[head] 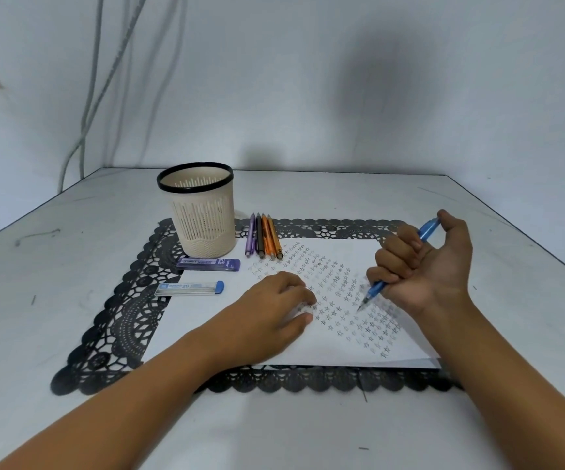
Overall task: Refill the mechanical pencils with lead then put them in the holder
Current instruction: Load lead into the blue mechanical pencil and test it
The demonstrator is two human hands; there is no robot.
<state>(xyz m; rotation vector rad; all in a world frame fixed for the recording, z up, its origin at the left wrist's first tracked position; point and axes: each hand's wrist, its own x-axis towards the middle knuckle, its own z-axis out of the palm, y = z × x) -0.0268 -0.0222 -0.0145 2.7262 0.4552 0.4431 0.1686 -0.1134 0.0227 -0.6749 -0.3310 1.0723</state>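
Observation:
My right hand (420, 266) grips a blue mechanical pencil (377, 289) in a fist, thumb on its top end, tip pointing down just above the paper. My left hand (274, 303) rests on the white paper (342, 340) with its fingers curled; whether it holds anything I cannot tell. Several pencils (263, 237), purple, dark, orange and brown, lie side by side right of the cream holder (203, 208), which stands upright. Two lead cases lie left of the paper: a purple one (208, 264) and a clear one with a blue cap (189, 288).
A black lace mat (125, 317) lies under the paper and holder on a white table (71, 232). The paper is covered with small pencilled stars. A grey wall with hanging cables stands behind the table.

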